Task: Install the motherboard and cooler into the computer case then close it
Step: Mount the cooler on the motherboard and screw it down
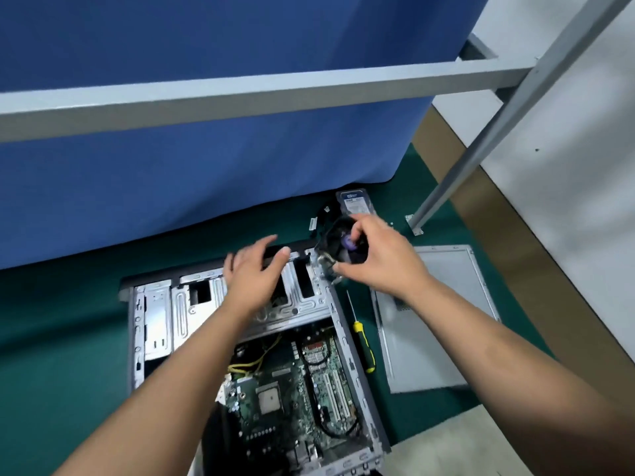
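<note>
Fingers (357, 231) of right hand (378, 259) half-hide the blurred cooler (338, 240).

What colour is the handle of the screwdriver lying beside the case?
Yellow and black, on the screwdriver in the head view, right of the computer case.

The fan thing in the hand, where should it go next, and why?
Probably down onto the bare square chip on the motherboard. The right hand grips the cooler above the case's far corner, the board already lies inside, and nothing covers the chip. The left hand hovers open, free to steady it.
</note>
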`<action>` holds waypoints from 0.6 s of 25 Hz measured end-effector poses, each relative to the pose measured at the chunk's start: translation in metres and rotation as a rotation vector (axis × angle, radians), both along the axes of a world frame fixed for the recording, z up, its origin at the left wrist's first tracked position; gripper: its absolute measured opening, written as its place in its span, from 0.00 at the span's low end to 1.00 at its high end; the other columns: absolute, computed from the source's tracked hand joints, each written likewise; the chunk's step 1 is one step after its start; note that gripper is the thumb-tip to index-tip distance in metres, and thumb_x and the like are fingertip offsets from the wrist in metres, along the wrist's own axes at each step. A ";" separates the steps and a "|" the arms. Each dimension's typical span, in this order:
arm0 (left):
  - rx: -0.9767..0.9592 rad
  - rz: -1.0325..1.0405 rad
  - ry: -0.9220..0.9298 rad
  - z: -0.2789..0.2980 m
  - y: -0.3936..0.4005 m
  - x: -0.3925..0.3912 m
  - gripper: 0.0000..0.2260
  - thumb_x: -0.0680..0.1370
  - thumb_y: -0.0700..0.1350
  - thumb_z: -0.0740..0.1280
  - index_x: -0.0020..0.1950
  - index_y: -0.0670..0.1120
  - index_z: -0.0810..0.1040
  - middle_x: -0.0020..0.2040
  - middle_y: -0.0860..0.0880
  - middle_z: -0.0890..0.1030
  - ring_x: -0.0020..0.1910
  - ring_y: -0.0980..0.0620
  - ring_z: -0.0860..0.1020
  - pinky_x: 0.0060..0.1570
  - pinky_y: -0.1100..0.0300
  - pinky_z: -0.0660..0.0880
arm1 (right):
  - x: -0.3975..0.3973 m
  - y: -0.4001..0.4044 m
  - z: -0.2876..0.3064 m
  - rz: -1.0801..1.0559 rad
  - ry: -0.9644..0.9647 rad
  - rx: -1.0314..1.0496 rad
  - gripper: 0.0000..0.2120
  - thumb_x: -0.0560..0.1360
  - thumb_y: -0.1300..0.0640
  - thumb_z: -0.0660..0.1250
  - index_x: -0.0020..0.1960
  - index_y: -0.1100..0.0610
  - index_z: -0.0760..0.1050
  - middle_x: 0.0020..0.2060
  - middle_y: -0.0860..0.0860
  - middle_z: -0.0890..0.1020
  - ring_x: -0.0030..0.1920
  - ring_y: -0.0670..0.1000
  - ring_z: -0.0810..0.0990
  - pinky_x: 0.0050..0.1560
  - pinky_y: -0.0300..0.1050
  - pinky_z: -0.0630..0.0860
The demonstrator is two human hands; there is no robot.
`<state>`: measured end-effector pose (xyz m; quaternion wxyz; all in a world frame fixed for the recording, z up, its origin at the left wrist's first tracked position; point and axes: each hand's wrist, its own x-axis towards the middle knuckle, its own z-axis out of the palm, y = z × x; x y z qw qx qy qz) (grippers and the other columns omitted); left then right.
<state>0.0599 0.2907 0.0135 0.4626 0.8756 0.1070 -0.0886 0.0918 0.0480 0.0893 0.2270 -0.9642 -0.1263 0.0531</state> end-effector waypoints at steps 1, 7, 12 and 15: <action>-0.247 0.022 0.053 0.011 -0.004 -0.014 0.33 0.72 0.74 0.59 0.72 0.58 0.73 0.66 0.56 0.78 0.70 0.51 0.72 0.72 0.47 0.63 | -0.018 0.008 0.004 0.084 0.021 -0.016 0.25 0.62 0.33 0.74 0.47 0.43 0.65 0.68 0.40 0.74 0.60 0.46 0.76 0.54 0.49 0.76; -0.809 -0.028 0.379 0.017 0.011 -0.092 0.31 0.72 0.58 0.78 0.64 0.40 0.76 0.59 0.40 0.84 0.57 0.39 0.82 0.63 0.50 0.77 | -0.092 0.043 -0.003 0.428 -0.020 -0.112 0.26 0.65 0.39 0.75 0.51 0.45 0.63 0.72 0.45 0.73 0.65 0.51 0.76 0.59 0.48 0.73; -0.821 0.020 0.462 0.007 0.020 -0.122 0.36 0.62 0.48 0.86 0.63 0.37 0.75 0.55 0.39 0.86 0.57 0.39 0.84 0.61 0.48 0.79 | -0.120 0.057 -0.012 0.537 0.040 -0.164 0.25 0.68 0.39 0.76 0.53 0.46 0.65 0.77 0.47 0.67 0.72 0.51 0.70 0.73 0.53 0.68; -0.747 0.033 0.382 0.003 0.024 -0.134 0.37 0.57 0.50 0.87 0.61 0.42 0.77 0.52 0.45 0.87 0.53 0.45 0.85 0.59 0.50 0.77 | -0.122 0.050 -0.005 0.447 0.149 0.078 0.20 0.73 0.38 0.72 0.57 0.43 0.67 0.76 0.41 0.65 0.72 0.41 0.68 0.73 0.42 0.65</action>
